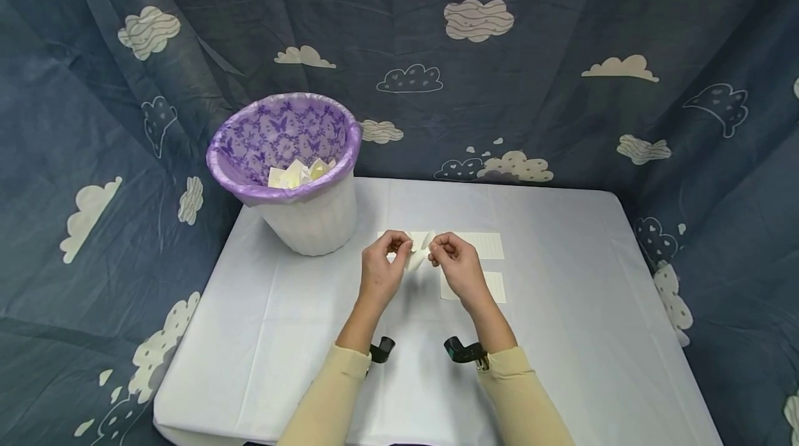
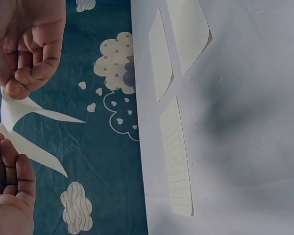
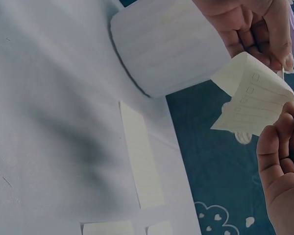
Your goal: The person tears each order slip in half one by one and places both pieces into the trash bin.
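Observation:
A creased pale-yellow lined note sheet (image 1: 415, 260) is held above the table between both hands. My left hand (image 1: 383, 262) pinches its left side and my right hand (image 1: 458, 264) pinches its right side, thumbs against curled fingers. In the right wrist view the sheet (image 3: 257, 95) curls over and shows lines and small printed boxes. Two pointed ends of the paper (image 2: 41, 152) spread apart in the left wrist view; whether it is torn there I cannot tell. Beneath and beyond the hands lie flat note sheets, one at back left (image 2: 176, 161), others at back right (image 1: 483, 245) and nearer (image 1: 495, 286).
A white bin (image 1: 312, 224) with a purple butterfly-print liner (image 1: 284, 127) stands at the table's back left. Crumpled yellow papers (image 1: 296, 174) lie inside it. White cloth covers the table (image 1: 580, 335). Dark cloud-patterned curtains (image 1: 530, 106) surround it at the back and sides.

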{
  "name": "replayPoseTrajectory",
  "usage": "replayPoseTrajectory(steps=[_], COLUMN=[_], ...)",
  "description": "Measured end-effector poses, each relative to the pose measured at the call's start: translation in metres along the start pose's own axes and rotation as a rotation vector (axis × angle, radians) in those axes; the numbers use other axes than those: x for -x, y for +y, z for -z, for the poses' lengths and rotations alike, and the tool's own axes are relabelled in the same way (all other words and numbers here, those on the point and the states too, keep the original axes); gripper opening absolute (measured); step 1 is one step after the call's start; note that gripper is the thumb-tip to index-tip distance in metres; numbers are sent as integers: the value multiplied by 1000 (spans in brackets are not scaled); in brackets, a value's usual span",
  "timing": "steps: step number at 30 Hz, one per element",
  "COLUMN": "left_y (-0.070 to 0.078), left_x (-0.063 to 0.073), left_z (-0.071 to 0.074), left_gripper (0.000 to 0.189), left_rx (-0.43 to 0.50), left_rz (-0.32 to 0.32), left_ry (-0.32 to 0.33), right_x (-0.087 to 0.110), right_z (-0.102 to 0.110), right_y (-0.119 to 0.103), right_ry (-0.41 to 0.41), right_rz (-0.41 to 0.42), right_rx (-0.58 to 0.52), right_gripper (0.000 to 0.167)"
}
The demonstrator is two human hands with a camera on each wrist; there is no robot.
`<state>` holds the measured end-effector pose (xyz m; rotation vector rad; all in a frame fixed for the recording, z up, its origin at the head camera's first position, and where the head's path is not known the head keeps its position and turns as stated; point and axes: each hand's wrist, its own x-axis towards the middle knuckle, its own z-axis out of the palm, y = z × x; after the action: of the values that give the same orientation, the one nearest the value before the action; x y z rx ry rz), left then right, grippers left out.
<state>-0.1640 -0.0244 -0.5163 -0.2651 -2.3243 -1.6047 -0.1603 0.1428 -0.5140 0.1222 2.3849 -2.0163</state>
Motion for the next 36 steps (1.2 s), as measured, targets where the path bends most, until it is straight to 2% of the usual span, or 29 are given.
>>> replayPoseTrajectory(steps=[17, 24, 36], left_y=[-1, -3, -8], left_x=[-3, -4, -6], left_z=[7, 10, 15], left_gripper=[9, 8, 8], left_rx=[19, 15, 50], left_rz=[-17, -32, -35], left_ry=[42, 64, 89], right_x=[-2, -3, -4], right_z=[3, 7, 18], right_y=[2, 5, 6], right_ry=[13, 22, 49], right_rz=[-49, -47, -39], right_rx=[-6, -30, 4], right_gripper=[12, 12, 13])
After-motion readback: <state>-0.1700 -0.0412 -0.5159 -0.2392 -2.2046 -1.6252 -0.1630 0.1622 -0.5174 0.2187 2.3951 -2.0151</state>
